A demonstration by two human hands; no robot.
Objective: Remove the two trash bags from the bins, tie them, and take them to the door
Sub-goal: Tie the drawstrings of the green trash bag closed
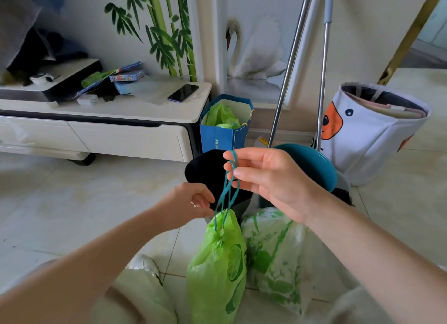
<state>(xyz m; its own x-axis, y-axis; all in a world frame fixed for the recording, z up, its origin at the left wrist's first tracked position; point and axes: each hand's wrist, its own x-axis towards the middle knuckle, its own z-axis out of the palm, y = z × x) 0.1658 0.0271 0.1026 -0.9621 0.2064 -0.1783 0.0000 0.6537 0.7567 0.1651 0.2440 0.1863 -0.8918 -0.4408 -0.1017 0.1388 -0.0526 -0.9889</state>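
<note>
Green plastic fills the bottom of the head view: the green bag (217,263) sits on the tiled floor (72,202) between my knees, its neck already gathered. From that neck, the teal drawstring (228,190) rises toward twelve o'clock. My right hand (268,178) holds the string's loops, draped over the fingertips and pinched between thumb and forefinger, the other fingers loosely spread. My left hand (193,200), at nine o'clock from the string, has its fingers curled toward the cord just above the neck; I cannot tell whether they actually grip it.

At three o'clock of the green bag, touching it, lies the white bag (273,258) with green print. Its mouth is hidden by my right forearm, so I cannot say if it is tied. Behind both bags, at twelve o'clock, stand the black bin (205,171) and the teal bin (312,164), both out of the way.

I judge the step in hand to be tying the green bag. To do it well, I should keep the string taut with the right hand, steady the neck with the left so the gathers stay closed, then cross the two loops low, close to the plastic, and pull evenly. Thin cord can slip or cut the film, so a steady pull beats a jerk.
</note>
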